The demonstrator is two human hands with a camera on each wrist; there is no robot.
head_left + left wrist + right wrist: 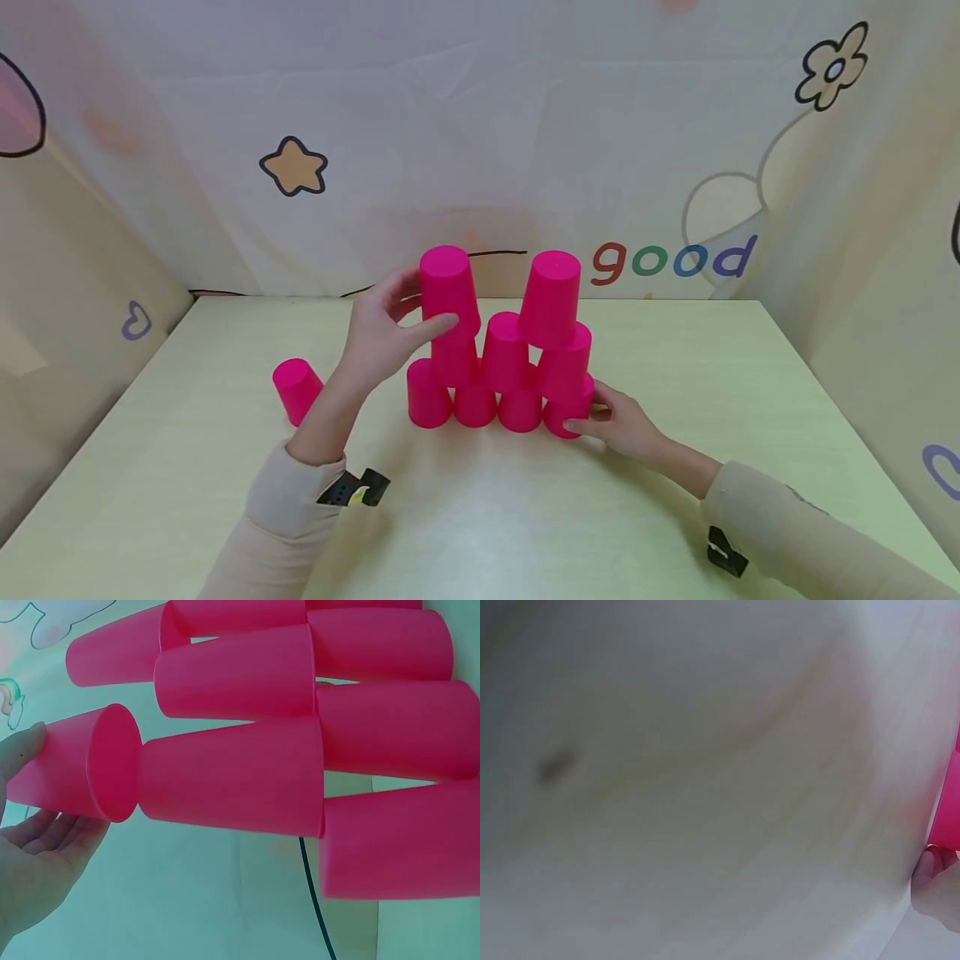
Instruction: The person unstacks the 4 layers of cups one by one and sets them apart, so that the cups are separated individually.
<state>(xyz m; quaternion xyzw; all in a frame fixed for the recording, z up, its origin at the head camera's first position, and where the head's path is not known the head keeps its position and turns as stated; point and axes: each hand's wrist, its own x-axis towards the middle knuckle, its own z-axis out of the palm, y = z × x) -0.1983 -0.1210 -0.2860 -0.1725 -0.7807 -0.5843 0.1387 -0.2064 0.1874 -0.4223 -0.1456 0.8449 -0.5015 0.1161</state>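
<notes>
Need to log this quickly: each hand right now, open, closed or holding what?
Left hand: holding the top-left cup.
Right hand: holding the bottom-right cup, thumb in front.

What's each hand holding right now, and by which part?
The left hand holds an upside-down pink cup by its sides; the right hand grips the rightmost bottom-row cup, also by its sides.

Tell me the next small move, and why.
Probably ease the pink cup in the left hand slightly right, toward the middle second-row cup: its rim is mostly over the left second-row cup, whereas the other third-row cup bridges two.
</notes>
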